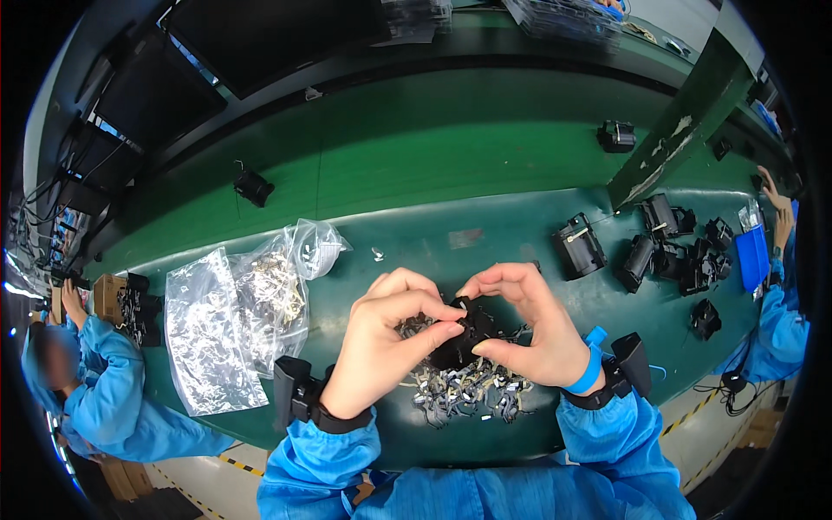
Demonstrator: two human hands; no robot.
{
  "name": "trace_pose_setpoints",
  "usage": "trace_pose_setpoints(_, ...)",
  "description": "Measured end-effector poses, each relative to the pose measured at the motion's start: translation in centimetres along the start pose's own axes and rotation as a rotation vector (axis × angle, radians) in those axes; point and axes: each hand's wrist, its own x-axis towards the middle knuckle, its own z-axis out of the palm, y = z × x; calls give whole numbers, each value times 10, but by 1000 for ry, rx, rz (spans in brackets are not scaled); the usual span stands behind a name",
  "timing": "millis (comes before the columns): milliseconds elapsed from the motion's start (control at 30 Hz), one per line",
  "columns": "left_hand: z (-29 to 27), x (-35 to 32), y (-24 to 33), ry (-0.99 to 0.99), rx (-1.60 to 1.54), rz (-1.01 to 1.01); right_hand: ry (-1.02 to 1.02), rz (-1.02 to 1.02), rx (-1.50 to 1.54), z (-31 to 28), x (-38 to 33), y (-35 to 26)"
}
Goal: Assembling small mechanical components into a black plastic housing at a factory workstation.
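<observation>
My left hand (386,338) and my right hand (524,325) meet over the green bench and together grip a small black plastic part (464,338). The left thumb and forefinger pinch its top left edge. The right thumb is under it, and the right fingers curl over its top. Below the hands lies a heap of small metal clips (464,390). Both wrists carry black strap-on devices, and the right also has a blue band.
A clear plastic bag (217,325) of metal clips lies to the left. Several black plastic parts (667,251) are grouped at the right. Co-workers in blue sleeves stand at the left (104,390) and right (780,321). A green conveyor belt (416,165) carries single black parts behind.
</observation>
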Motion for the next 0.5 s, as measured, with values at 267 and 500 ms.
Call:
trace_pose_setpoints(267,-23,10,21,-391,-1,-57,-130,63,-81,6,-5,-7)
trace_pose_setpoints(500,-32,71,-5,24,-32,22,316,-69,-532,-2,5,4)
